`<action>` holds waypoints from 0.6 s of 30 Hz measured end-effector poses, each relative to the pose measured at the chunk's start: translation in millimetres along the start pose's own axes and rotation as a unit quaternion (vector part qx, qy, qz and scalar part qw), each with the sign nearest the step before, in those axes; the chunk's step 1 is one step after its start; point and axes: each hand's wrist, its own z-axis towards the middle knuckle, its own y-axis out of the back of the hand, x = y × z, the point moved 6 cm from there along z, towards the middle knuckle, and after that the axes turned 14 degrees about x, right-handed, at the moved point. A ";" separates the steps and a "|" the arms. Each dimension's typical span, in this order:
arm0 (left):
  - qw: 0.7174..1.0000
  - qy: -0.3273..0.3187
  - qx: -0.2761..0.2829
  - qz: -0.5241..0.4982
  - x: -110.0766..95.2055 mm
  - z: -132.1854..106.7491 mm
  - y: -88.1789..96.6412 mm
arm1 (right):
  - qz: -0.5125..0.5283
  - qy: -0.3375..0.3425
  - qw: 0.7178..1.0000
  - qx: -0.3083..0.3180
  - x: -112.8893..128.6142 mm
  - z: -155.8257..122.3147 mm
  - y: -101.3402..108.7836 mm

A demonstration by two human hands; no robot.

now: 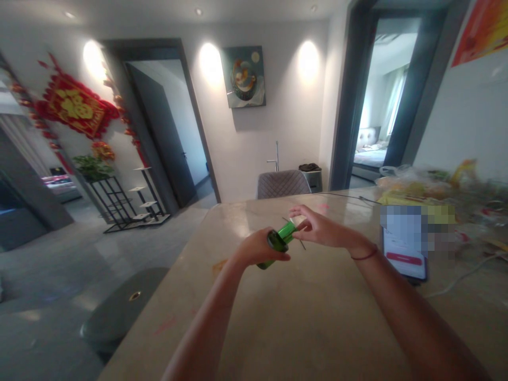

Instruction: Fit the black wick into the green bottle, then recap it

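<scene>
Just below the middle of the frame, a green cylindrical object (286, 231) is tilted above the table (317, 312), its long axis running from lower left to upper right. The left hand (257, 247) is the nearer, wrapped around the darker lower-left part. The right hand (317, 228) lies to the right of the bright upper-right end, fingers partly spread; whether they grip it, I cannot tell.

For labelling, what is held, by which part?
The left hand holds a green object around its dark part; whether the right hand grips it is unclear.
</scene>
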 end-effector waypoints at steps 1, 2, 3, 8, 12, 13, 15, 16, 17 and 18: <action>1.000 0.000 0.000 -0.001 0.0 0.0 0.1 | 0.001 -0.006 1.000 -0.007 -1.0 0.0 0.7; 1.000 0.000 0.001 -0.003 0.0 -0.1 0.2 | 0.001 -0.015 1.000 -0.010 -2.1 0.1 1.0; 1.000 0.000 0.002 -0.004 0.0 -0.2 0.3 | 0.000 -0.025 1.000 -0.008 -3.4 0.2 0.8; 1.000 -0.006 0.002 -0.014 0.0 -0.5 0.1 | -0.026 -0.049 0.998 0.044 -6.5 -1.8 -3.2; 1.000 -0.006 0.000 -0.011 0.9 -0.2 -0.2 | -0.028 -0.034 0.997 0.067 -2.1 -4.6 -3.6; 1.000 -0.006 -0.001 -0.012 0.9 -0.2 -0.1 | -0.015 -0.040 0.997 0.070 -2.3 -4.4 -3.7; 1.000 -0.007 -0.003 -0.013 0.7 -0.4 0.2 | 0.009 -0.063 0.996 0.066 -4.6 -2.9 -3.7; 1.000 -0.008 -0.005 -0.012 0.4 -0.6 0.3 | 0.014 -0.074 0.995 0.060 -6.4 -1.9 -3.4; 1.000 -0.009 -0.004 -0.011 0.2 -0.8 0.2 | 0.013 -0.081 0.995 0.055 -7.9 -0.9 -3.0; 1.000 -0.008 -0.002 -0.009 0.1 -0.9 -0.1 | 0.009 -0.081 0.995 0.053 -8.9 0.0 -2.9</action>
